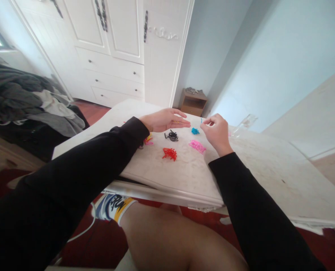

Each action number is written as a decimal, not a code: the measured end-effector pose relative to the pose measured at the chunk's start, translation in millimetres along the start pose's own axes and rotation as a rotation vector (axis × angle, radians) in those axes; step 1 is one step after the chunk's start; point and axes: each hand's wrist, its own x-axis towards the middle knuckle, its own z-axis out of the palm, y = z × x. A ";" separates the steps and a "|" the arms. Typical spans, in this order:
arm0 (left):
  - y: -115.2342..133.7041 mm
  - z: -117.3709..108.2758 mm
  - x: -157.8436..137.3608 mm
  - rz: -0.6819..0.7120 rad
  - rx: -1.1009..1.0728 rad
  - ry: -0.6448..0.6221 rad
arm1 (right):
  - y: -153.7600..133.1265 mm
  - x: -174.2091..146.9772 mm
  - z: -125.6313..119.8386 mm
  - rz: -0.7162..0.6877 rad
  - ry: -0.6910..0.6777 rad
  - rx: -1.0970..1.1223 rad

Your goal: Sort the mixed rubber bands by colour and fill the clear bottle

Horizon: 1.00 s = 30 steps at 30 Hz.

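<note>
On the white table (190,177) lie small heaps of thin, rubber-band-like strands: a black heap (172,136), a red heap (170,154), a pink heap (197,146) and a blue heap (195,131). My left hand (167,119) reaches over the table beyond the black heap, its fingers stretched out; a thin yellowish streak shows along them. To the right of the blue heap, my right hand (216,130) is closed in a pinch on a thin blue band (201,121). Yellow and pink strands (148,139) are partly hidden by my left wrist.
A clear plastic bottle or bag (245,123) lies behind my right hand. White wardrobe (122,64) and a small brown cabinet (194,103) stand beyond the table. Piled clothes (23,98) are at the left. My bent leg (167,233) is below the table's front edge.
</note>
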 end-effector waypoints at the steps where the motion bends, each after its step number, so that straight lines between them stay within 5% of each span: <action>1: -0.4 -2.6 2.2 0.007 -0.001 0.055 | 5.8 1.9 -2.0 0.048 -0.028 -0.036; 8: -5.8 -25.2 16.8 0.005 -0.154 0.189 | 23.5 -1.4 2.8 0.152 -0.232 -0.133; 14: -13.7 -32.4 22.4 0.039 -0.125 0.282 | 25.4 -1.6 5.2 0.136 -0.215 -0.098; 19: -21.7 -38.7 32.2 0.228 0.230 0.402 | 21.8 -2.1 4.9 0.155 -0.226 -0.076; 24: -27.6 -43.3 35.3 0.321 0.634 0.288 | 20.0 -3.1 5.6 0.145 -0.232 -0.078; 30: -29.8 -46.3 32.6 0.269 0.650 0.225 | 18.4 -3.1 4.9 0.154 -0.247 -0.071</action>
